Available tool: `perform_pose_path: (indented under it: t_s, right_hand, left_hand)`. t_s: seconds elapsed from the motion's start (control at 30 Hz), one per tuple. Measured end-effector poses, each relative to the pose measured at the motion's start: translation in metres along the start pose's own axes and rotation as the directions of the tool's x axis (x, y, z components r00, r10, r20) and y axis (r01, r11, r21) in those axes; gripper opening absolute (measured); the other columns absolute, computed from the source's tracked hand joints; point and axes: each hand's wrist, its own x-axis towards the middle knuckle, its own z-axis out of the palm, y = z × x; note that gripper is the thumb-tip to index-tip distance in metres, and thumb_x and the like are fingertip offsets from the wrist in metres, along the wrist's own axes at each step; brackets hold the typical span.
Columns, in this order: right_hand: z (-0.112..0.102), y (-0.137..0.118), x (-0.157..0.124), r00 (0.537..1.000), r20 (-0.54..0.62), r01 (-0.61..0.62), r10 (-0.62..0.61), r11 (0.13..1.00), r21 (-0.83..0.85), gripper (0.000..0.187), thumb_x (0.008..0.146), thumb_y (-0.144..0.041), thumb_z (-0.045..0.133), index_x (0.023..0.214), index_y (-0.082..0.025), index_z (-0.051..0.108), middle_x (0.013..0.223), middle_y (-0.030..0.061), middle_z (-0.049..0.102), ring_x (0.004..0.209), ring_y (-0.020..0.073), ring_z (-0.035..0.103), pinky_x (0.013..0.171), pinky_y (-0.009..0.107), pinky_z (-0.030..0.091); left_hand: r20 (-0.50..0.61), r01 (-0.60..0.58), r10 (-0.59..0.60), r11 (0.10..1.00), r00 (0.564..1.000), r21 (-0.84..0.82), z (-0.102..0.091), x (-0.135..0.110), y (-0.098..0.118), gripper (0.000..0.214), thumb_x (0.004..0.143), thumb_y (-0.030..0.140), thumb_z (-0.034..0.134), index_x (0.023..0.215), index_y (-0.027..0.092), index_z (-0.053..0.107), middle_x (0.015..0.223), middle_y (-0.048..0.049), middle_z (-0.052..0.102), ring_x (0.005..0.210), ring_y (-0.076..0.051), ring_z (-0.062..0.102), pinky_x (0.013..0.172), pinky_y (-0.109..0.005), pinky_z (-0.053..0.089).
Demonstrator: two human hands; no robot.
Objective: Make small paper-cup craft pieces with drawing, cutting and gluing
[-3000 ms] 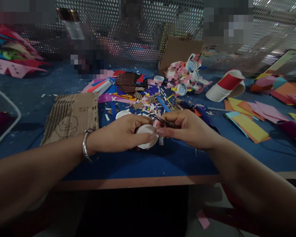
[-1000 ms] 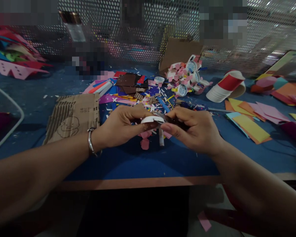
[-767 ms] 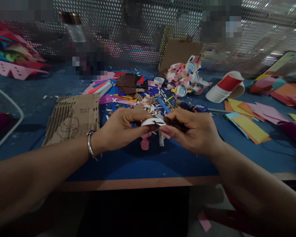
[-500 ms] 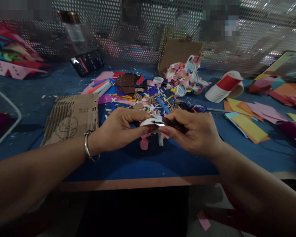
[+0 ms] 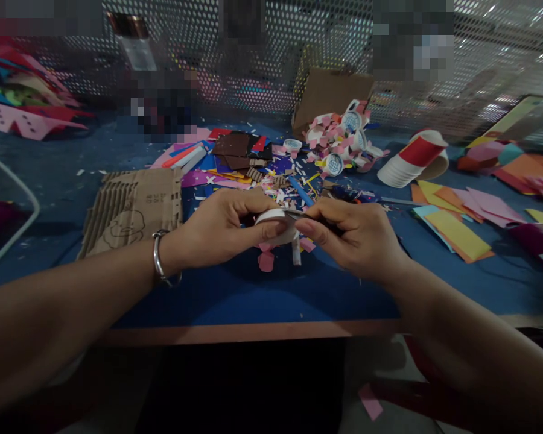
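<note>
paper scraps (image 5: 277, 191) behind cup base (image 5: 270, 214), cardboard (image 5: 138, 202) to left, stacked cups (image 5: 409, 160) to right

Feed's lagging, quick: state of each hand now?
Left hand: closed, holding the white round piece.
Right hand: closed around the scissors, blades at the piece.

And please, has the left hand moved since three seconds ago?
Yes. Judged against the table's front edge, the left hand, holding a white round piece, is slightly farther up the picture; lifted or pushed forward, I cannot tell.
</note>
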Motion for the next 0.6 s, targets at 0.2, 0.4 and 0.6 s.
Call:
perform_pose_path:
  t_s: [0.2, 0.4, 0.6]
  right_hand:
    - [0.000, 0.006, 0.003, 0.993, 0.075, -0.095, 0.089, 0.992, 0.085, 0.062, 0.105, -0.074, 0.063, 0.075, -0.020, 0.067, 0.064, -0.0026, 0.058, 0.058, 0.0103, 0.049, 0.056, 0.028, 0.036]
    - [0.002, 0.010, 0.006, 0.985, 0.123, -0.152, 0.124, 0.953, 0.262, 0.064, 0.103, -0.075, 0.066, 0.069, -0.021, 0.059, 0.062, -0.0038, 0.051, 0.057, 0.0101, 0.043, 0.054, 0.027, 0.033]
    - [0.006, 0.019, 0.007, 0.961, 0.136, -0.276, 0.241, 0.864, 0.421, 0.063, 0.096, -0.074, 0.076, 0.069, -0.022, 0.054, 0.059, -0.0081, 0.036, 0.052, 0.0081, 0.029, 0.047, 0.026, 0.022]
  left_hand:
    - [0.056, 0.039, -0.038, 0.999, 0.998, -0.026, -0.002, 0.001, -0.004, 0.019, 0.100, 0.030, 0.073, 0.086, 0.018, 0.078, 0.080, -0.0027, 0.079, 0.073, -0.014, 0.071, 0.067, -0.023, 0.056]
    - [0.097, 0.073, -0.062, 0.992, 0.993, -0.106, -0.005, 0.004, -0.007, 0.028, 0.099, 0.043, 0.080, 0.087, 0.018, 0.080, 0.077, -0.0028, 0.078, 0.071, -0.014, 0.069, 0.065, -0.023, 0.053]
    - [0.029, 0.108, -0.104, 0.981, 0.994, -0.162, -0.005, 0.007, -0.009, 0.030, 0.095, 0.046, 0.083, 0.088, 0.017, 0.081, 0.083, -0.0033, 0.078, 0.073, -0.013, 0.066, 0.067, -0.023, 0.053]
